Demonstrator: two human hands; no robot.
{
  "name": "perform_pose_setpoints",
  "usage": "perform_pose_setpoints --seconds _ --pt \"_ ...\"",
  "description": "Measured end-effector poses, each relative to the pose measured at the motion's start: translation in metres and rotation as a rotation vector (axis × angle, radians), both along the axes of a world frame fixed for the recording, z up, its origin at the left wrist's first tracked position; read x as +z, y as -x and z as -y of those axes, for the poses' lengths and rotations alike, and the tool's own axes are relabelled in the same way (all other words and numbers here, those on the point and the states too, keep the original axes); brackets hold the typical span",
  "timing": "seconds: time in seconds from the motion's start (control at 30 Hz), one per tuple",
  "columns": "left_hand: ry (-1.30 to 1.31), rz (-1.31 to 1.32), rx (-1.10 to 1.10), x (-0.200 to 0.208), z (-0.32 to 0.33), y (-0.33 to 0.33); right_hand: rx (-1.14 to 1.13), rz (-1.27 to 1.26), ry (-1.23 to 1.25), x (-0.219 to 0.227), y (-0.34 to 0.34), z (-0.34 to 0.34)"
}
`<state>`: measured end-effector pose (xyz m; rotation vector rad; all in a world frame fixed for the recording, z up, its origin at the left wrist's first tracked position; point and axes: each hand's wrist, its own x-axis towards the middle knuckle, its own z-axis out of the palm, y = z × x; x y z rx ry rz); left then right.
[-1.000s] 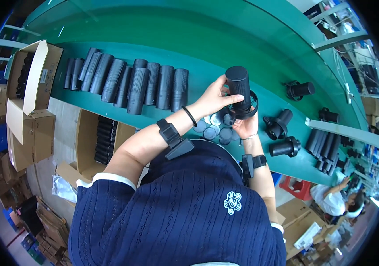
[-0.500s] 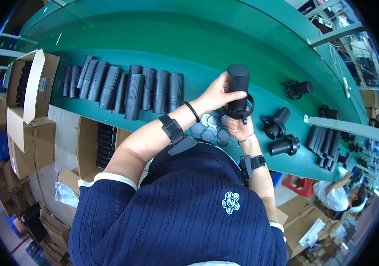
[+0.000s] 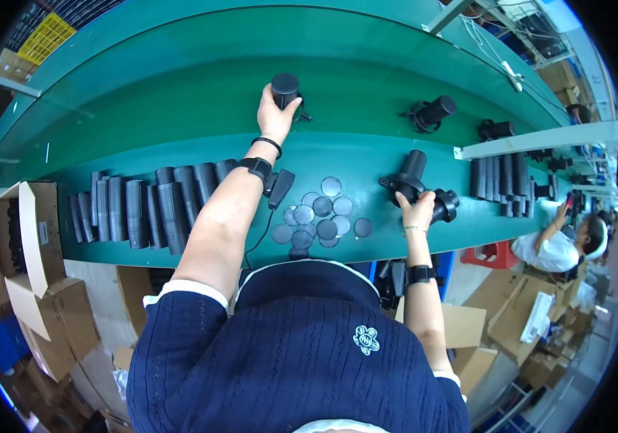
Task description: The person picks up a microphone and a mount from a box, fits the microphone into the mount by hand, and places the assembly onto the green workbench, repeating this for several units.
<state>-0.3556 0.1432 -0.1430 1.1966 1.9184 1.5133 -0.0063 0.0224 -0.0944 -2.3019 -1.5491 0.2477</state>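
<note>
Far out over the green table, my left hand (image 3: 277,119) is wrapped round a black cylinder with a ring bracket (image 3: 285,84). Its flat end faces up, and part of the bracket sticks out beside my fingers. On the right, my right hand (image 3: 417,211) has its fingers closed at two similar pieces. One black cylinder with a ring bracket (image 3: 414,166) leans away from me; the other piece (image 3: 447,205) lies by my fingers, partly covered by them. Which of the two I grip is not clear. Several round dark discs (image 3: 322,207) lie between my arms.
Several black tubes (image 3: 136,206) stand in rows on the left, with more tubes (image 3: 500,177) on the right. Another bracketed cylinder (image 3: 435,110) sits farther back. Open cardboard boxes (image 3: 40,238) flank the left edge. A co-worker (image 3: 565,242) sits at the far right.
My left hand has carried the bracketed cylinder away to the far left. My right hand has let go of it and moved right, onto the pieces there. The view has shifted.
</note>
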Motion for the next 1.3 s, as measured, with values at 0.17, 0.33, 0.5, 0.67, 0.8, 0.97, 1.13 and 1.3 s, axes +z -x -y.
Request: perform_pose_setpoints --seconds 0.17,0.33,0.5,0.67,0.8,0.97,1.13,1.3 --pt "0.01 -0.356 0.284 0.002 0.018 -0.009 -0.091 -0.131 -0.083 -0.021 -0.003 -0.006" --pt "0.349 0.494 -0.403 0.017 0.088 -0.038 -0.046 -0.618 0.01 0.019 0.032 -0.003" --pt "0.68 1.355 -0.519 0.055 0.127 -0.057 0.081 -1.483 0.327 0.055 0.09 0.012" --pt "0.494 1.636 -0.478 0.048 0.147 -0.036 0.069 -1.673 0.522 0.064 0.12 0.011" --pt "0.398 1.657 -0.459 0.06 0.157 -0.026 0.151 -1.625 0.552 0.062 0.133 0.012" --pt "0.26 1.31 -0.316 0.072 0.165 -0.025 0.343 -1.49 0.54 0.038 0.127 0.02" --pt "-0.023 0.928 -0.398 0.085 0.171 -0.039 0.595 -1.567 0.352 0.023 0.123 0.036" --pt "-0.041 0.844 -0.5 0.093 0.174 -0.043 0.54 -1.575 0.305 0.005 0.117 0.035"
